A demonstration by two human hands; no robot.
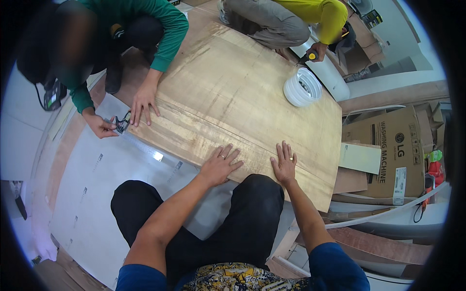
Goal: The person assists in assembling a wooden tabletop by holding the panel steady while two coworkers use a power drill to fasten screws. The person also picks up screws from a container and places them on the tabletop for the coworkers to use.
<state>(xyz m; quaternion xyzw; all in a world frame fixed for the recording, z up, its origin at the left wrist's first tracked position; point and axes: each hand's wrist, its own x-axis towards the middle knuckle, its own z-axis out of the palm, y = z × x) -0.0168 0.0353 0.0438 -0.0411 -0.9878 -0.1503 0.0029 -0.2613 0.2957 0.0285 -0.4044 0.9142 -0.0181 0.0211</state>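
Note:
Both my palms rest on a broad plywood sheet (233,82). My left hand (219,165) lies near its front edge, fingers spread, a ring on one finger. To the right, my right hand (284,162) presses flat with its fingers pointing away from me, and it wears a ring too. A long seam line (213,122) runs across the wood just beyond my fingertips. Neither hand holds anything. At the sheet's left corner, a person in a green sleeve (170,34) holds a small dark metal tool (121,123) against the edge, the other hand flat on the wood.
A white plastic tub (301,87) stands on the sheet's far right. Behind it, a person in yellow (330,17) grips a black-and-yellow tool (309,57). A cardboard box (388,150) and wood offcuts lie at the right. White film-like sheeting (92,194) covers the floor at left.

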